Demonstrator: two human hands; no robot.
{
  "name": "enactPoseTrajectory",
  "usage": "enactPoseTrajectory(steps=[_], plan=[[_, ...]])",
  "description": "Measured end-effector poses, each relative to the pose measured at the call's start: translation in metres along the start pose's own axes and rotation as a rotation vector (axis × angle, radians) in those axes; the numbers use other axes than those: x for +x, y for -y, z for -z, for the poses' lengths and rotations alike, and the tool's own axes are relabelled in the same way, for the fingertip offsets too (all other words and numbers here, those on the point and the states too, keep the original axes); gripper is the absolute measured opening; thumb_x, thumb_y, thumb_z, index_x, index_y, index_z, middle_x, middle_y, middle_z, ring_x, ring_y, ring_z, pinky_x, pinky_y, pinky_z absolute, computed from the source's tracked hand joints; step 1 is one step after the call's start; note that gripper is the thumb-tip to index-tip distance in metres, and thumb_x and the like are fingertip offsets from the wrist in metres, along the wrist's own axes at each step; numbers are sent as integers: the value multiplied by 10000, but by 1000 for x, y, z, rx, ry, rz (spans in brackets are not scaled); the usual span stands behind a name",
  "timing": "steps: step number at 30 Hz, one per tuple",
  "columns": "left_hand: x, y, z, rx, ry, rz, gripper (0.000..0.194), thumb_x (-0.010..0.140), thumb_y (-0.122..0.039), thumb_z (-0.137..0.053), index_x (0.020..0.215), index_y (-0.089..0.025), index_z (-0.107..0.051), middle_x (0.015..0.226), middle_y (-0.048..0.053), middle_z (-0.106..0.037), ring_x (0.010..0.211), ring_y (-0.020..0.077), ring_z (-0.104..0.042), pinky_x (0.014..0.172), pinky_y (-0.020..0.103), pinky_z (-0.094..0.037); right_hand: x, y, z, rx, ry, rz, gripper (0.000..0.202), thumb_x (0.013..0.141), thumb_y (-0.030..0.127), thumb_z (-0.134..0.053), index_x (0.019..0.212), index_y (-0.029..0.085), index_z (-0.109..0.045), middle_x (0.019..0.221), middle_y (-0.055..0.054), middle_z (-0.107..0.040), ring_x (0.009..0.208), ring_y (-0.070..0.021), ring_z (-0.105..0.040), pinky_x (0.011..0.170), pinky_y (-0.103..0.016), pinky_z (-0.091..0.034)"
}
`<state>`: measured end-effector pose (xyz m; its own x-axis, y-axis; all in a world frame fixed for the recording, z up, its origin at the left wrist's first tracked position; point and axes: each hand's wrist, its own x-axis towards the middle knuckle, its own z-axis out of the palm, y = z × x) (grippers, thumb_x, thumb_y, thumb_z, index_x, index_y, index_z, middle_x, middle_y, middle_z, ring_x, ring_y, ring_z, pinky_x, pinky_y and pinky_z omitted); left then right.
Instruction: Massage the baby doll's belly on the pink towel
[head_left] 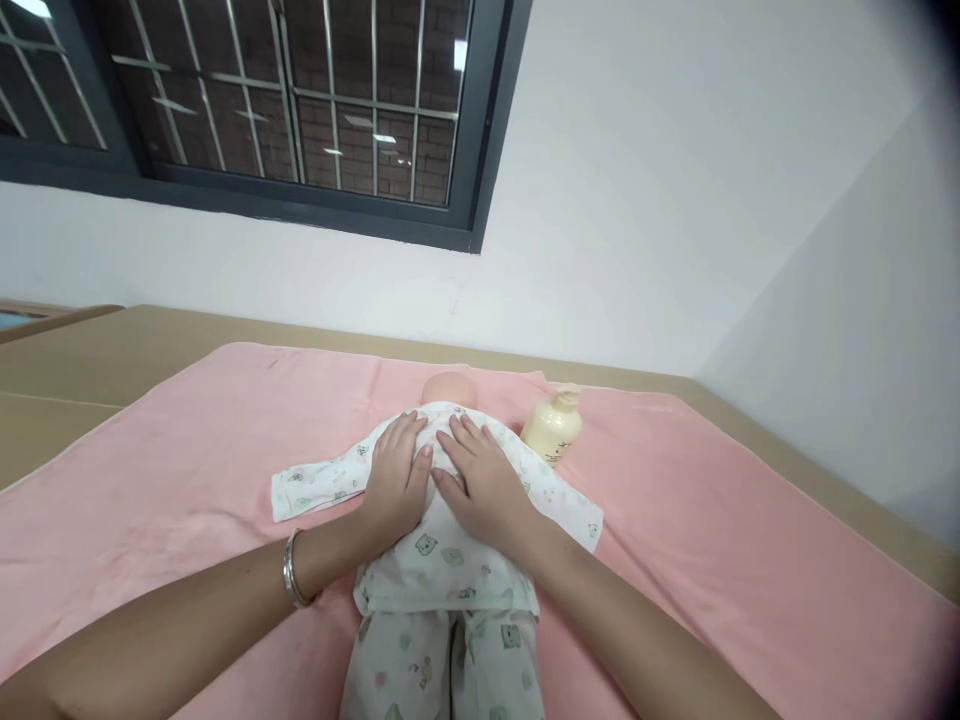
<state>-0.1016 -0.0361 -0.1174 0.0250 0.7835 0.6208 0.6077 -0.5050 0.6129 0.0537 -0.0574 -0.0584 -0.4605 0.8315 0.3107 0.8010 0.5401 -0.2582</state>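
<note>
A baby doll (450, 389) lies stretched out on a pink blanket, its bare head at the far end. It wears a white long-sleeved top (450, 575) with small green and grey prints, and matching trousers (405, 665). My left hand (399, 478) rests flat on the left side of the top's upper part, fingers extended. On the other side my right hand (484, 485) lies flat too, its fingers spread. Both thumbs point toward the middle, close to each other. Neither hand grasps anything. The doll's face is not visible.
A pale yellow pump bottle (553, 428) stands on the blanket beside the doll's right-hand sleeve. The pink blanket (187, 450) covers most of a tan surface (172, 330). Behind it rise a white wall (615, 200) and a dark-framed window (480, 150) with metal bars.
</note>
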Motion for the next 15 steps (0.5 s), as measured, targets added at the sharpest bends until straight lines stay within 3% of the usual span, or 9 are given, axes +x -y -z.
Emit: enactPoseTrajectory(steps=[4, 6, 7, 9, 11, 13, 15], plan=[[1, 0, -1, -1, 21, 24, 433, 1008, -356, -299, 1327, -164, -522, 1425, 150, -532, 1371, 279, -438, 1165, 532, -333, 1, 1, 3, 61, 32, 60, 477, 997, 344, -418, 1439, 179, -491, 1593, -129, -319, 1505, -316, -215, 1199, -594, -226], [3, -1, 1, 18, 73, 37, 459, 1005, -374, -306, 1350, -148, -507, 1478, 169, -476, 1418, 292, -384, 1184, 540, -303, 2, -1, 12, 123, 69, 113, 389, 978, 332, -462, 1328, 234, -603, 1520, -98, -460, 1456, -314, -344, 1174, -581, -290], [5, -2, 3, 30, 110, 48, 479, 1000, -381, -319, 1378, -136, -484, 1520, 182, -421, 1451, 303, -334, 1194, 547, -282, 1, -2, 18, 174, 28, 110, 343, 958, 315, -492, 1252, 243, -653, 1437, -93, -560, 1385, -304, -457, 1133, -544, -370], [10, -8, 8, 48, 195, 91, 537, 984, -388, -357, 1444, -115, -411, 1598, 203, -279, 1508, 328, -208, 1211, 566, -228, -2, -9, 34, 270, -227, 53, 262, 916, 282, -526, 1101, 238, -706, 1196, -82, -714, 1153, -264, -647, 981, -444, -509], [16, -19, 15, 45, 260, 145, 592, 968, -393, -395, 1489, -117, -347, 1636, 203, -170, 1533, 342, -97, 1221, 586, -165, -5, -20, 48, 285, -654, -25, 201, 887, 273, -524, 979, 226, -696, 992, -63, -739, 969, -236, -683, 873, -397, -533], [23, -36, 19, -2, 271, 148, 596, 962, -391, -408, 1499, -141, -334, 1649, 177, -149, 1540, 328, -52, 1229, 588, -118, -8, -37, 57, 230, -1036, -111, 175, 853, 297, -544, 958, 215, -657, 978, -65, -699, 989, -245, -641, 904, -411, -499], [30, -58, 19, -125, 241, 110, 557, 967, -384, -402, 1483, -178, -363, 1648, 133, -195, 1543, 290, -81, 1240, 552, -122, -6, -58, 58, 256, -1235, -295, 249, 831, 319, -534, 1032, 204, -624, 1081, -81, -660, 1079, -255, -591, 964, -424, -456]])
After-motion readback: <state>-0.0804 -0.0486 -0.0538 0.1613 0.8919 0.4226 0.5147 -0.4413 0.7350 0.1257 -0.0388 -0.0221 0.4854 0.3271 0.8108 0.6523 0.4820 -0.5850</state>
